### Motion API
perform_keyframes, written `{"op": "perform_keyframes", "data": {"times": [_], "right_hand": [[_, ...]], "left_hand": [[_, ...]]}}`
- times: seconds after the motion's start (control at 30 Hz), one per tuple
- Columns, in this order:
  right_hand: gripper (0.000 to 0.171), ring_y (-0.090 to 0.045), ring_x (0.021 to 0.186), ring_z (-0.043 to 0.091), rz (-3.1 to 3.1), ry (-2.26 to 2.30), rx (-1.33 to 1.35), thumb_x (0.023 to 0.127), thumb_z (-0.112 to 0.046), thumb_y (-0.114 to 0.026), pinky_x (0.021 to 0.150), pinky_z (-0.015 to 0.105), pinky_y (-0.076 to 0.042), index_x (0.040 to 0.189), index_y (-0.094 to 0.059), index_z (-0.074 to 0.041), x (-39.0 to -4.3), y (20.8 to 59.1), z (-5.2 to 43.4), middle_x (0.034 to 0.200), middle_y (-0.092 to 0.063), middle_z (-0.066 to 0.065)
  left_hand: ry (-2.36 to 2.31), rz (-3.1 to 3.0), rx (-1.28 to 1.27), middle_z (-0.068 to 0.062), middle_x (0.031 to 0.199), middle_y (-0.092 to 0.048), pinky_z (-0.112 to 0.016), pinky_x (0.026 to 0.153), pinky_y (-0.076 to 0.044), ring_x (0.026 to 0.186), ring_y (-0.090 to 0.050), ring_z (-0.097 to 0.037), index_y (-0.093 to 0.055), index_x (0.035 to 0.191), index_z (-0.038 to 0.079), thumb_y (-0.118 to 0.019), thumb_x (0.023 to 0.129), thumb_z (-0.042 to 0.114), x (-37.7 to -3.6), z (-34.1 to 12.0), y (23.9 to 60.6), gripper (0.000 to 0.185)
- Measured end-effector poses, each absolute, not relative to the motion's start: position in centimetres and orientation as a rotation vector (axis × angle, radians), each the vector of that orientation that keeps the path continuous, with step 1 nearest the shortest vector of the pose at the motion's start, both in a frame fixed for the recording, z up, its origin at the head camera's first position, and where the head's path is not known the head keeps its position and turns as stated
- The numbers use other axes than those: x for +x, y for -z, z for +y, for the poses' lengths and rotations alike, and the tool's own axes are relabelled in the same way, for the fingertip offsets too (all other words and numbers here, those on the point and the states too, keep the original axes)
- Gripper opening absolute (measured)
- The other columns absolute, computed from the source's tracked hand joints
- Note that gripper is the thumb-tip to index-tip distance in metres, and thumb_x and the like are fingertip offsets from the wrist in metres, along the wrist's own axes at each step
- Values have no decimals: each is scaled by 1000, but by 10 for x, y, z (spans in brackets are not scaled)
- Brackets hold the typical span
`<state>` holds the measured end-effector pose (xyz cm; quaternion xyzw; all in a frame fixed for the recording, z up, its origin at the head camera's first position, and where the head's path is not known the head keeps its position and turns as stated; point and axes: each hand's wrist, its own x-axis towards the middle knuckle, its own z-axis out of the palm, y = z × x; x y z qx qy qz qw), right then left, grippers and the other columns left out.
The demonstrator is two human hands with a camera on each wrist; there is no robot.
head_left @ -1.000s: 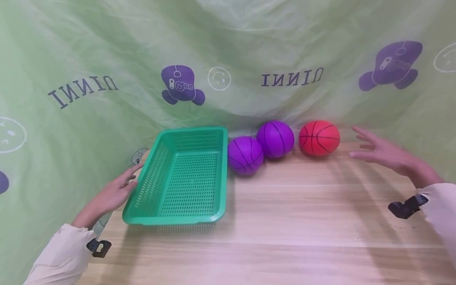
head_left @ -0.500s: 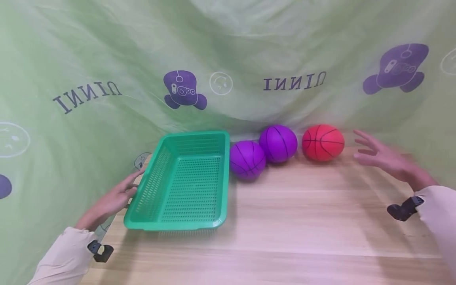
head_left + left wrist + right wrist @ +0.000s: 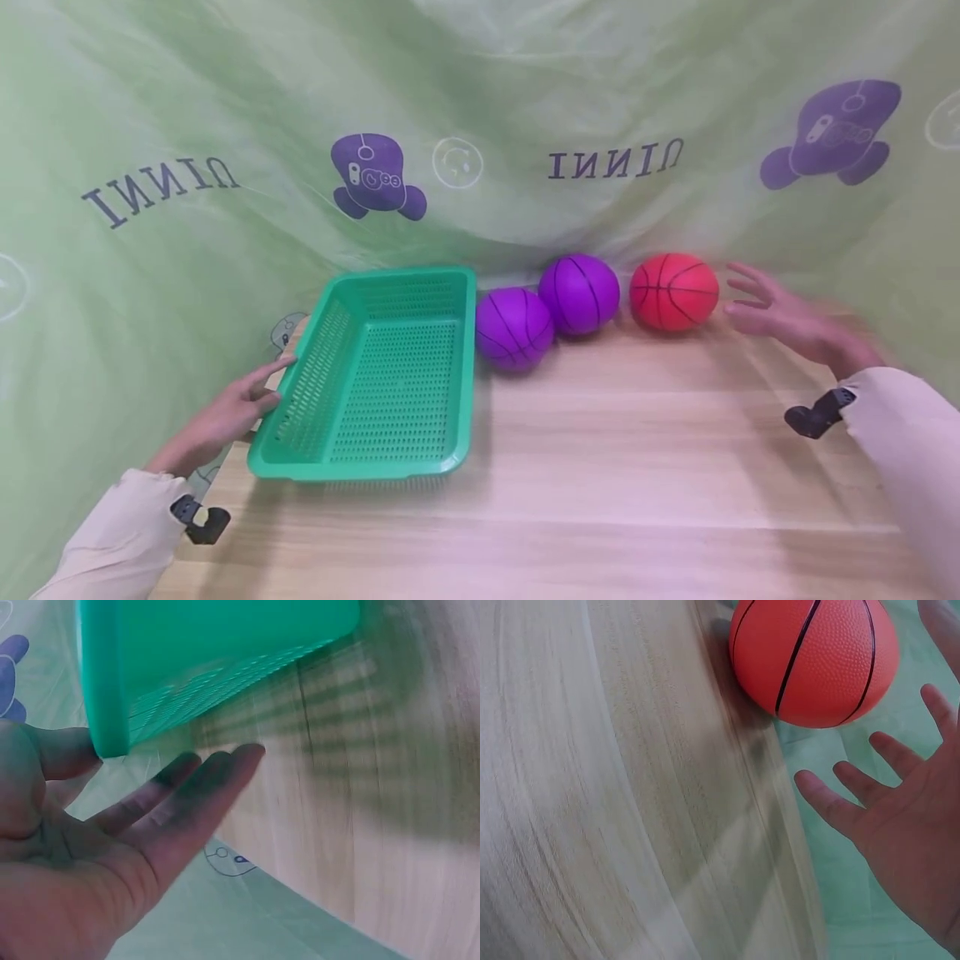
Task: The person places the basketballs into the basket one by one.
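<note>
A green plastic basket with perforated walls stands on the left of the wooden table, nothing inside it. At its left rim is my left hand, fingers extended; in the left wrist view the thumb meets the rim while the other fingers reach out below it. Several toy basketballs sit in a row to the basket's right: a purple ball beside the rim, a second purple ball and a red ball. Just right of the red ball, my right hand hovers with spread fingers, apart from it.
A pale green curtain with purple prints hangs behind the table and around its sides. The balls lie along the back edge, close to the cloth. Wooden tabletop extends in front of the balls.
My right hand has come left, closer to the red ball. My left hand stays by the basket's left rim. The whole head view has shifted slightly; basket and balls keep their places.
</note>
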<state>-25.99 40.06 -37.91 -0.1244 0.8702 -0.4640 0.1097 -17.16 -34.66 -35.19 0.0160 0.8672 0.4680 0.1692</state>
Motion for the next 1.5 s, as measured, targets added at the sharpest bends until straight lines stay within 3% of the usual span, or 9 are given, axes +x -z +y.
{"op": "perform_keyframes", "data": {"times": [0.2, 0.3, 0.5, 0.6, 0.73, 0.83, 1.07, 1.3, 1.5], "right_hand": [[68, -55, 112, 6, 2565, 1476, -387, 108, -21, -43, 86, 25, -52, 162, -1, -28, -269, 382, 406, 157, -11, 30], [70, -54, 105, -2, 2554, 1517, -380, 108, -20, -45, 83, 21, -52, 162, -1, -26, -269, 385, 408, 156, -12, 32], [77, -48, 115, 9, 2526, 1534, -320, 105, -21, -53, 87, 31, -53, 161, 0, -27, -271, 393, 406, 158, -10, 30], [83, -48, 125, 26, 2524, 1539, -288, 104, -22, -55, 87, 29, -53, 161, 5, -26, -275, 398, 402, 159, -9, 28], [91, -26, 140, 48, 2484, 1648, -250, 102, -21, -59, 86, 19, -50, 160, 11, -28, -286, 404, 394, 161, -4, 26], [93, -18, 142, 50, 2432, 1748, -241, 101, -16, -60, 86, 17, -50, 159, 11, -27, -293, 409, 389, 161, -3, 25], [93, -19, 140, 54, 2436, 1717, -253, 100, -17, -59, 83, 16, -48, 159, 13, -27, -301, 416, 385, 161, -2, 26], [94, -33, 132, 40, 2480, 1734, -257, 98, -18, -63, 85, 18, -49, 160, 7, -28, -310, 410, 362, 158, -12, 23], [95, -35, 131, 36, 2497, 1811, -246, 96, -17, -69, 86, 17, -49, 161, -1, -25, -316, 417, 350, 153, -21, 17]], "left_hand": [[-1529, 2300, 26, -31, 130, -52, -50, 82, -56, 101, -65, -27, -5, 163, 18, -39, 107, 9, -184, -349, 352, 66], [-1615, 2218, 10, -24, 123, -56, -48, 83, -57, 98, -66, -25, -4, 163, 20, -39, 108, 10, -185, -351, 356, 66], [-1655, 2166, -43, -18, 119, -59, -49, 81, -57, 97, -67, -25, -6, 163, 23, -39, 108, 11, -182, -352, 361, 65], [-1651, 2166, -61, -16, 120, -57, -51, 81, -57, 98, -67, -25, -7, 163, 24, -40, 108, 12, -180, -354, 362, 65], [-1635, 2182, -69, -15, 118, -57, -50, 80, -57, 97, -67, -23, -5, 163, 23, -40, 108, 10, -178, -358, 359, 67], [-1623, 2192, -86, -17, 118, -56, -50, 79, -58, 96, -66, -23, -5, 163, 23, -40, 107, 8, -178, -359, 358, 67], [-1621, 2193, -87, -18, 117, -56, -51, 78, -58, 95, -67, -24, -4, 163, 23, -39, 108, 9, -179, -356, 357, 67], [-1623, 2186, -89, -20, 123, -53, -51, 81, -57, 98, -66, -24, -4, 163, 24, -38, 107, 8, -178, -356, 353, 67], [-1613, 2192, -117, -28, 130, -44, -52, 81, -57, 98, -65, -25, -6, 163, 24, -39, 107, 7, -177, -355, 354, 67]]}}
